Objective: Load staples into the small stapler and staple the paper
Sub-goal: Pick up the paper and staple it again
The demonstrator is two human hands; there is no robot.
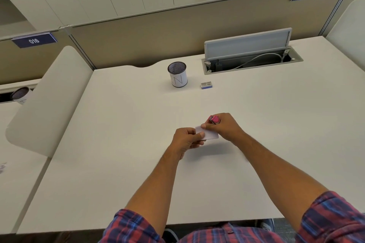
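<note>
My left hand (185, 138) pinches the small paper (208, 134) above the tabletop (118, 144); my right hand (222, 126) grips the pink stapler (214, 119) at the paper's far corner. Risk: the paper slips from the stapler's mouth if my pinch loosens, so the staple misses.

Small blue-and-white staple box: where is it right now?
Head view: the small blue-and-white staple box lies on the white desk, just right of the mesh pen cup and in front of the open cable hatch.

L hand (186, 138) pinches paper (209, 134), R hand (223, 127) grips pink stapler (214, 119) at its far edge, above desk (118, 144)
</note>
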